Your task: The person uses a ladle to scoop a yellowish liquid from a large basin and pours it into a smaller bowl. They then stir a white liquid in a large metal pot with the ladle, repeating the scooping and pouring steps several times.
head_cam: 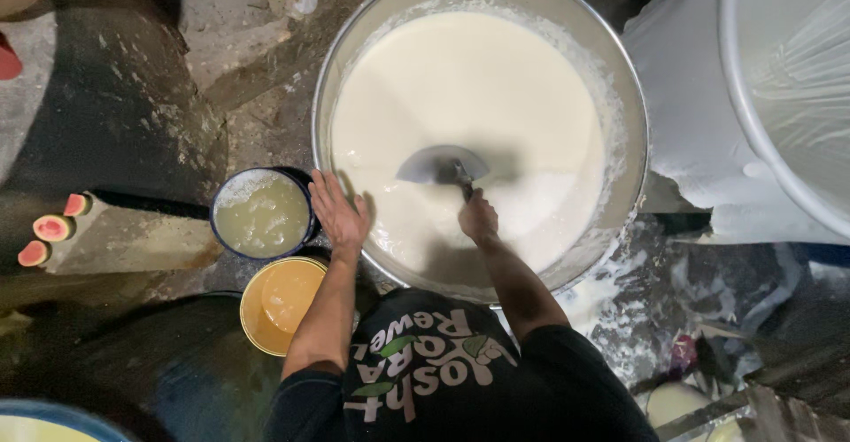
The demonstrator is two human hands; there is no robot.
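Hands: left hand [338,214] spread flat on basin [634,123] rim; right hand [478,219] fist gripping ladle [441,165].

basin [630,96] was silver steel | liquid [460,88] creamy white | ladle [441,164] grey metal | pot [305,196] dark blue, pale yellow-green inside | bucket [257,305] yellow | shirt [460,389] black, white and green lettering

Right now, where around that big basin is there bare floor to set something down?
Bare floor shows upper left, beyond the small pot. It is crowded by the left hand: pot and yellow bucket sit against the basin. To the right, the white tub and wet clutter crowd it.
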